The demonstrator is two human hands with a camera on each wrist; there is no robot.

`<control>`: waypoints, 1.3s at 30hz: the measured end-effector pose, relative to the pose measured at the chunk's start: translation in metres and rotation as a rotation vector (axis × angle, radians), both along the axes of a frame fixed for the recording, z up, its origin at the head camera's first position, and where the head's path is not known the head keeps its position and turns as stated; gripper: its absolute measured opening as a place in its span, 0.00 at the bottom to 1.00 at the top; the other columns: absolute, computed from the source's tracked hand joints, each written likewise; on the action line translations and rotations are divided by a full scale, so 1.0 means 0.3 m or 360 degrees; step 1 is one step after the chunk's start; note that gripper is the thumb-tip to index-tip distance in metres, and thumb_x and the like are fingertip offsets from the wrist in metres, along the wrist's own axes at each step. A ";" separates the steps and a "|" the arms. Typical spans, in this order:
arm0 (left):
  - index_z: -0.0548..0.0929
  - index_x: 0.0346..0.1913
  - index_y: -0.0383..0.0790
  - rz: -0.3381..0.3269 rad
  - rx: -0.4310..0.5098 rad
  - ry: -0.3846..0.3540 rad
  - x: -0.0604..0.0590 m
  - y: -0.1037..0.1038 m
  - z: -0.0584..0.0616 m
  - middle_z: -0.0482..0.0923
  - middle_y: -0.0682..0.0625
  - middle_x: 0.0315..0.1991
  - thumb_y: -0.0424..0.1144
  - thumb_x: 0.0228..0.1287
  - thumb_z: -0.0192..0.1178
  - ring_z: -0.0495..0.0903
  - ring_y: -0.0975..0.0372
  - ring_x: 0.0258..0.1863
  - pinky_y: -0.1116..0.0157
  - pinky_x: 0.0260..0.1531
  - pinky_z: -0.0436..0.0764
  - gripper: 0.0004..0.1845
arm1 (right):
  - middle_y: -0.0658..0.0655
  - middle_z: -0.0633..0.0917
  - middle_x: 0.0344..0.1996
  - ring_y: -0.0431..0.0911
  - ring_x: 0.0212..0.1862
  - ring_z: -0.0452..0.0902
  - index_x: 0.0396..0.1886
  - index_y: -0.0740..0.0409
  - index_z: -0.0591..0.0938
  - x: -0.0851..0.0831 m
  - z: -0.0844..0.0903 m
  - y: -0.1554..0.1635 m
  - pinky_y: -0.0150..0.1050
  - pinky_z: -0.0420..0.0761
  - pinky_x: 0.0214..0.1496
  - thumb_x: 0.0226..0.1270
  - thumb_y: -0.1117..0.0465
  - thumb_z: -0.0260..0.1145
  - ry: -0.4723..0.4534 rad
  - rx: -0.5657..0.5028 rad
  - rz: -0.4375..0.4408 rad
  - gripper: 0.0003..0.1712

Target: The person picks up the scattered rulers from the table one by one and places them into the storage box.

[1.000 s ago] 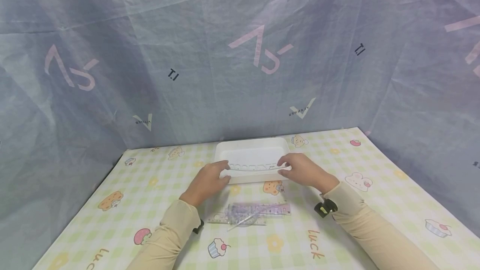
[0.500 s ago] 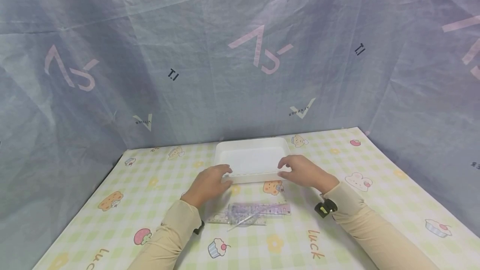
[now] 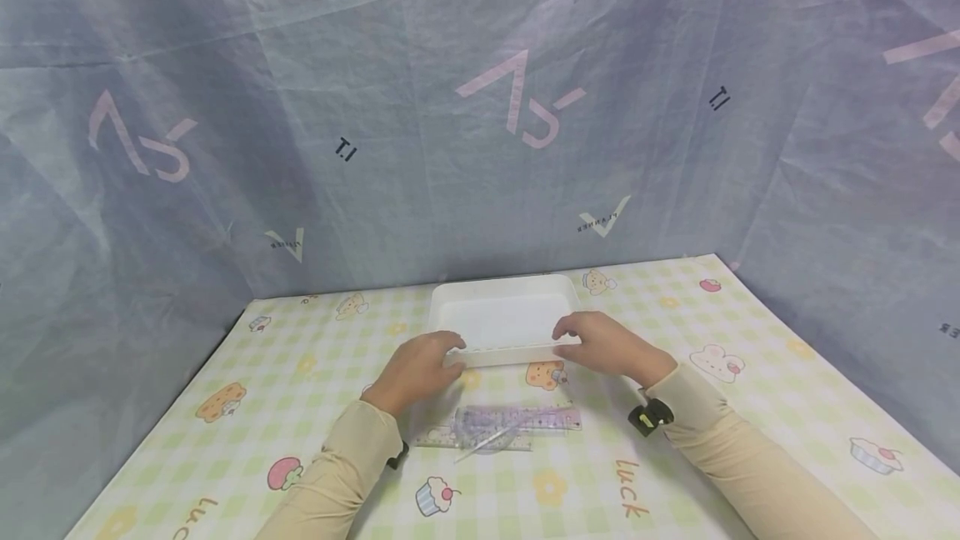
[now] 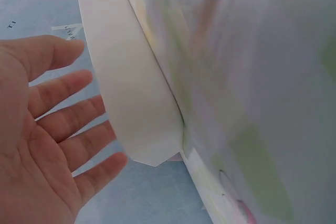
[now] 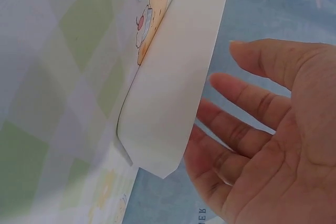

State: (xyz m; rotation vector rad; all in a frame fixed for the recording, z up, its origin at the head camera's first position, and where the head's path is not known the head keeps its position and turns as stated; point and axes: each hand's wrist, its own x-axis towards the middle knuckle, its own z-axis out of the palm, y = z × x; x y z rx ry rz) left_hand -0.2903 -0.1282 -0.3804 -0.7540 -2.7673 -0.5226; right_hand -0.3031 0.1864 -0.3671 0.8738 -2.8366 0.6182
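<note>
A white rectangular tray (image 3: pixel 510 356) stands toward the back of the table. My left hand (image 3: pixel 420 367) is over its near left corner, my right hand (image 3: pixel 604 344) over the near right one. In the left wrist view, the fingers (image 4: pixel 65 121) are spread beside the tray wall (image 4: pixel 126 77), pinching nothing. The right wrist view has the right hand's fingers (image 5: pixel 236 124) apart and relaxed by the wall (image 5: pixel 168 72), likewise holding nothing. Just inside the near rim runs a thin dashed edge, seemingly the clear stencil ruler (image 3: pixel 510 347); most of it is hidden.
Nearer me lies an overlapping cluster of clear, purplish drawing tools: a straight ruler (image 3: pixel 558 417), a round protractor-like piece (image 3: pixel 472 428) and another ruler (image 3: pixel 429 437). A checked cloth (image 3: pixel 360 473) covers the table, and a grey curtain (image 3: pixel 420 148) encloses the back and sides.
One second ago both hands held a clear, bowed stencil ruler by its ends over the tray. It has gone down into the tray, and the hands have let go, with the left slightly lower.
</note>
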 end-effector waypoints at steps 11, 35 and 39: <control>0.86 0.48 0.42 -0.0094 0.0026 0.0158 0.014 0.006 0.034 0.84 0.48 0.52 0.41 0.63 0.68 0.82 0.54 0.54 0.54 0.54 0.79 0.12 | 0.54 0.86 0.45 0.54 0.51 0.81 0.48 0.60 0.85 0.009 0.006 -0.009 0.51 0.78 0.55 0.67 0.59 0.68 0.0083 -0.0046 0.0047 0.13; 0.86 0.47 0.41 -0.0423 -0.0085 -0.0157 0.053 0.038 0.079 0.84 0.51 0.42 0.45 0.62 0.70 0.81 0.59 0.41 0.61 0.43 0.80 0.15 | 0.48 0.85 0.41 0.45 0.42 0.80 0.46 0.54 0.84 0.089 0.066 -0.085 0.42 0.79 0.45 0.66 0.55 0.71 -0.0072 -0.0062 0.0247 0.12; 0.86 0.47 0.41 -0.0437 -0.0138 -0.0301 0.059 0.042 0.073 0.84 0.53 0.44 0.42 0.59 0.71 0.81 0.57 0.43 0.62 0.43 0.80 0.15 | 0.49 0.86 0.39 0.44 0.40 0.81 0.43 0.55 0.85 0.096 0.054 -0.091 0.42 0.79 0.45 0.65 0.57 0.70 -0.0183 0.0048 0.0324 0.10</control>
